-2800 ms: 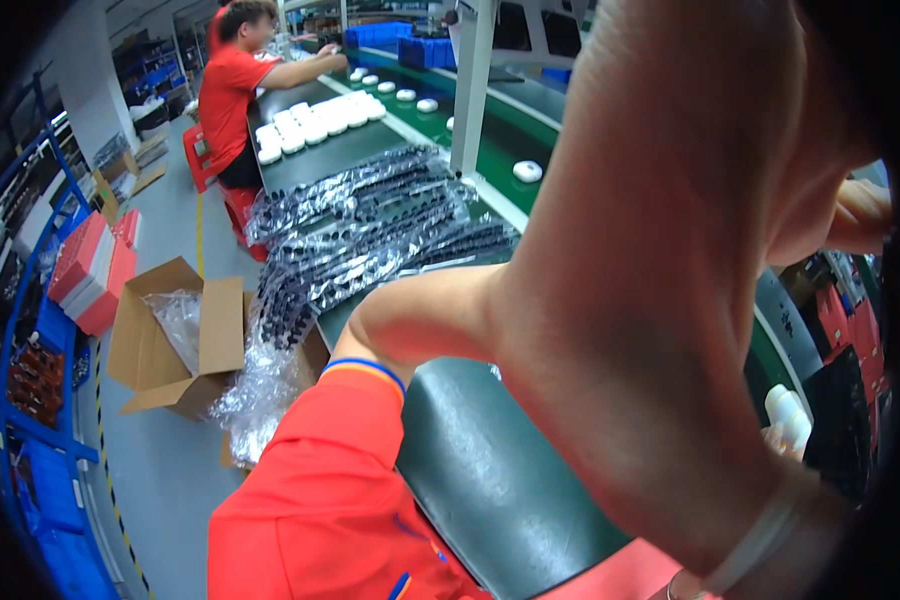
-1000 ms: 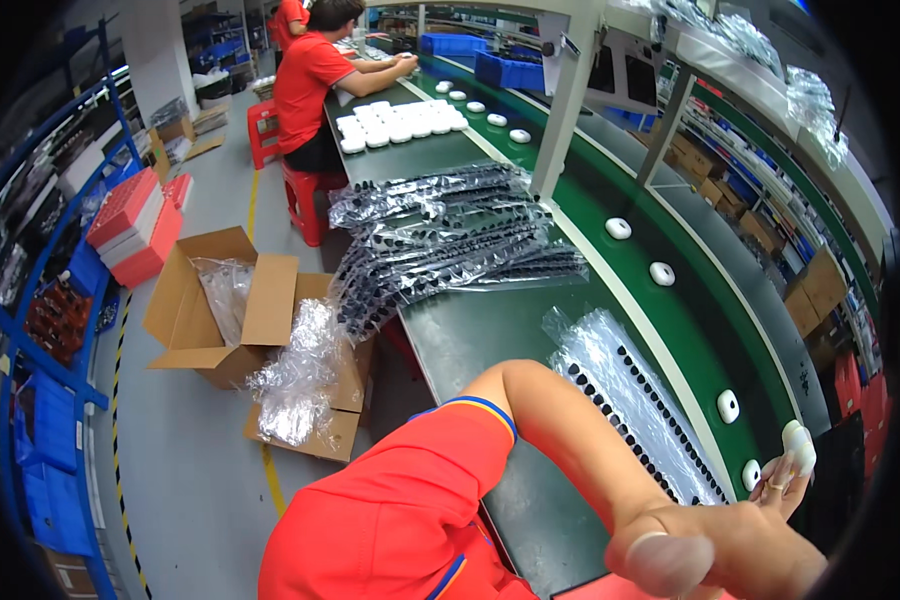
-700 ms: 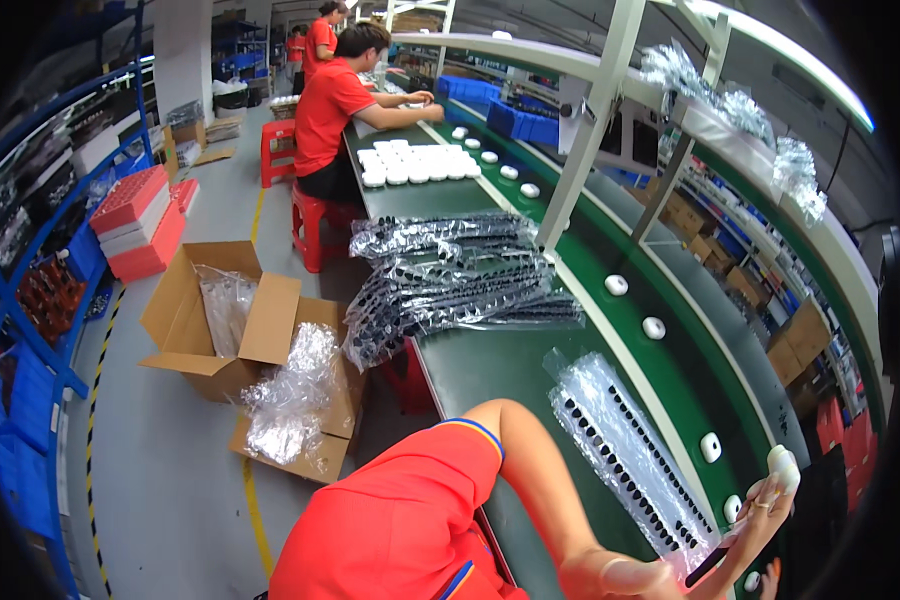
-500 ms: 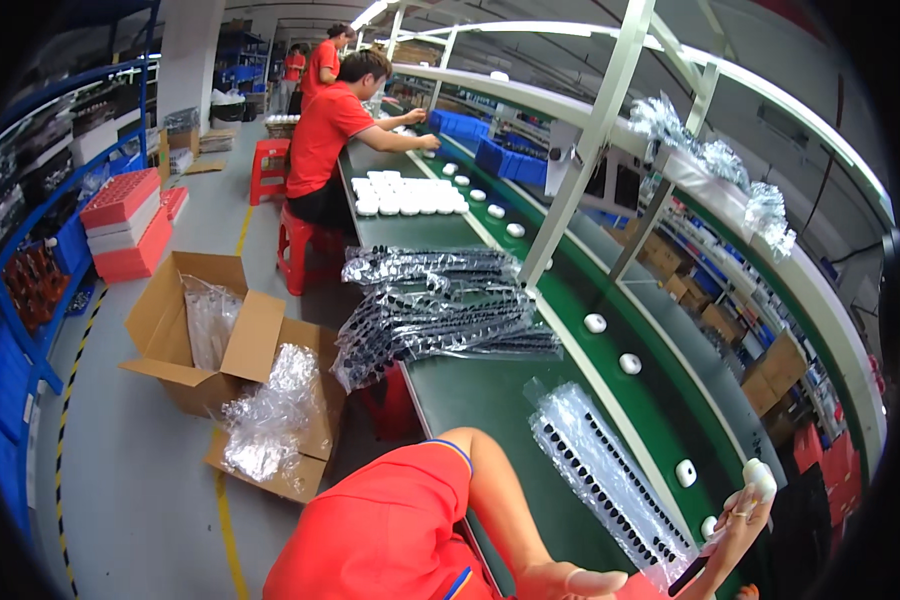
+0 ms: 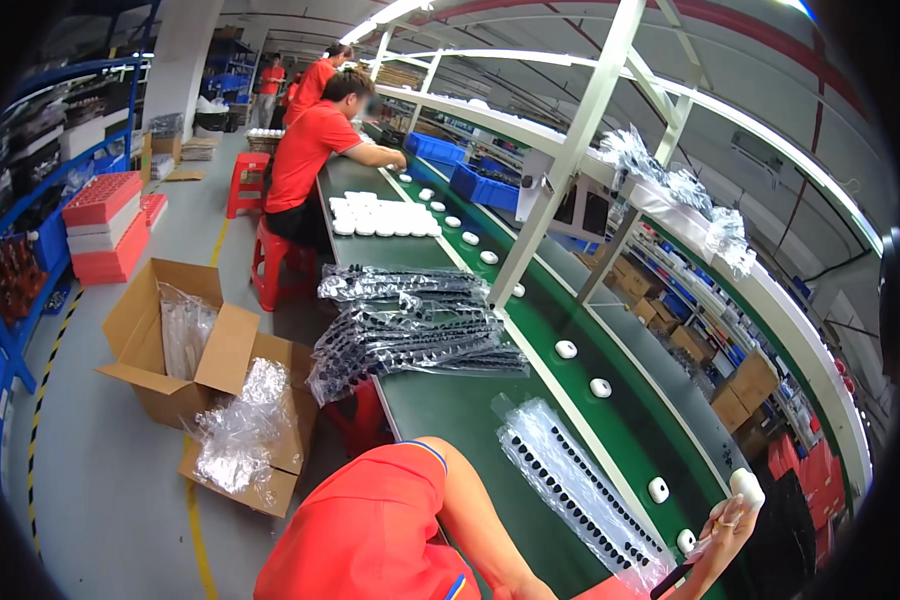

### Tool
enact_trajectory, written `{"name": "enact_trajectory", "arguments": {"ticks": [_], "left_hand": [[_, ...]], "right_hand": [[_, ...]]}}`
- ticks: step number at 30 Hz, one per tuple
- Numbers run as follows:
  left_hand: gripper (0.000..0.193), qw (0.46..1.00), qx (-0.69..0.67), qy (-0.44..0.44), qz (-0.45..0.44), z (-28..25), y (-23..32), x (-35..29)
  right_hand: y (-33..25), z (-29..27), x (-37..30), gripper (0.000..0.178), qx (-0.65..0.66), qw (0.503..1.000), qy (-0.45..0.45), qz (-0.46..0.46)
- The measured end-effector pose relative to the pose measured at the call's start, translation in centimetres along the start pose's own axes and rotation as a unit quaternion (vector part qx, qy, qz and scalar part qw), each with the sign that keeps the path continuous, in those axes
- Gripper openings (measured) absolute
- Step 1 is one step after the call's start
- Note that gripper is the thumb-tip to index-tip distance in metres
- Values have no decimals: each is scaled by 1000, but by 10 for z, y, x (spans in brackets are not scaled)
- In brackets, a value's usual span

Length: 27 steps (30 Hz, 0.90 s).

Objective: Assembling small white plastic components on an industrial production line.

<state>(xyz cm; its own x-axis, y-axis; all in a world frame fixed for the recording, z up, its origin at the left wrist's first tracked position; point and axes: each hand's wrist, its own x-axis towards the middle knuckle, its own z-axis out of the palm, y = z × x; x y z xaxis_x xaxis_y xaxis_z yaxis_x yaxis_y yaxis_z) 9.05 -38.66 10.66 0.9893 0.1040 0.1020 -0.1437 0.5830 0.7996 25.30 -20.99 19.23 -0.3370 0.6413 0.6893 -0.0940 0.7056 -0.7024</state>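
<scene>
My right hand (image 5: 722, 530) is raised at the lower right, its fingers closed round a small white rounded case (image 5: 746, 489). It is held above the green conveyor belt (image 5: 625, 430), next to another white case (image 5: 686, 541) on the belt. My left forearm (image 5: 478, 530) comes out of a red sleeve and runs to the lower edge, where the hand is cut off. Between my arms, a clear plastic bag (image 5: 580, 490) with rows of small black pieces lies on the green worktop (image 5: 435, 405). Farther up the worktop is a pile of similar bags (image 5: 410, 335).
White cases (image 5: 385, 215) stand grouped beyond the bags. A co-worker (image 5: 315, 150) in red sits farther along, beside blue bins (image 5: 485, 185). A white frame post (image 5: 570, 160) rises beside the belt. Open cardboard boxes (image 5: 175, 400) with clear plastic stand on the floor at left.
The view has shifted, so the scene sits farther left and mostly lower. My left hand has dropped out below the lower edge. My right hand still holds the white case.
</scene>
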Motion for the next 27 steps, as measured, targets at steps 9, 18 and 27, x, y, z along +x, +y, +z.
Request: {"name": "enact_trajectory", "arguments": {"ticks": [9,18,27], "left_hand": [[33,982,117,76,-128,-84,13,-7],[22,686,569,453,37,-231,142,-30],[79,283,572,754,-155,-428,225,-161]], "right_hand": [[32,-7,17,32,-26,998,47,20],[58,-4,28,34,-123,974,109,155],[95,-32,34,24,-307,914,8,267]]}}
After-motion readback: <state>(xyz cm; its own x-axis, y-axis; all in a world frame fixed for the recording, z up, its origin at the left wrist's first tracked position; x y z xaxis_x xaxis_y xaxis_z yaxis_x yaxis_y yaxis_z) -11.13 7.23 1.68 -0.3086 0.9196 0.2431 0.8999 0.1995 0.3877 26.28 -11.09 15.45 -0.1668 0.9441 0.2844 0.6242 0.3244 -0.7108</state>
